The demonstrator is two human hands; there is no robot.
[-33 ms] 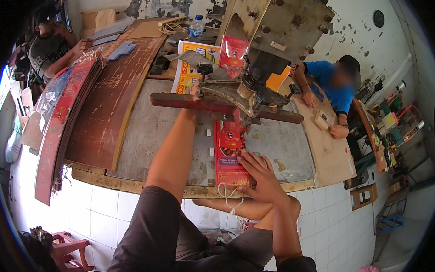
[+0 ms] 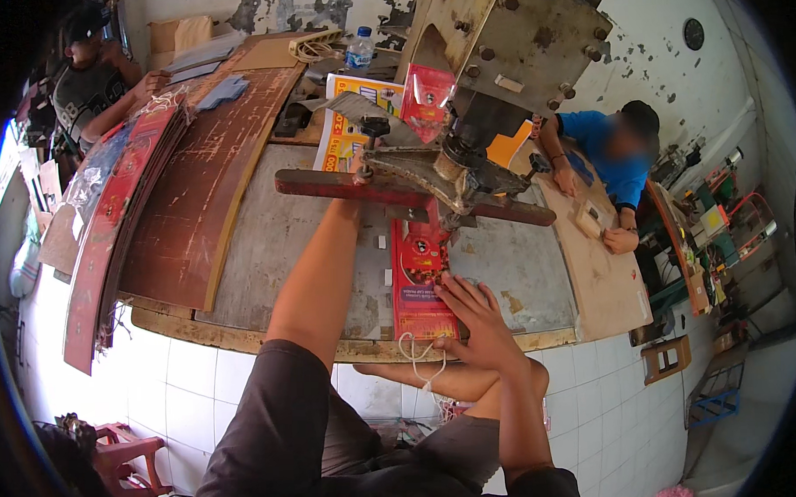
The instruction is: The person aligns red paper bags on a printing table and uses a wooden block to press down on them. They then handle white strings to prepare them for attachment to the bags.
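A red printed strip with white cords at its near end, which looks like a stack of flat packaging (image 2: 424, 291), lies lengthwise on the grey metal bed (image 2: 347, 290). My right hand (image 2: 478, 320) rests flat on its right edge, fingers stretched out and slightly apart. Above the strip's far end stands a heavy press head with a red crossbar (image 2: 326, 184) and a metal bracket (image 2: 421, 167). My left forearm reaches up to the crossbar, and only a sliver of my left hand (image 2: 357, 162) shows behind it. Its fingers are hidden.
Long red printed strips (image 2: 120, 206) lie stacked at the left on a brown board (image 2: 202, 150). Yellow printed sheets (image 2: 346, 132) and a water bottle (image 2: 359, 48) stand behind. A co-worker in blue (image 2: 609, 149) handles a small wooden block (image 2: 592, 217) at right; another person sits far left.
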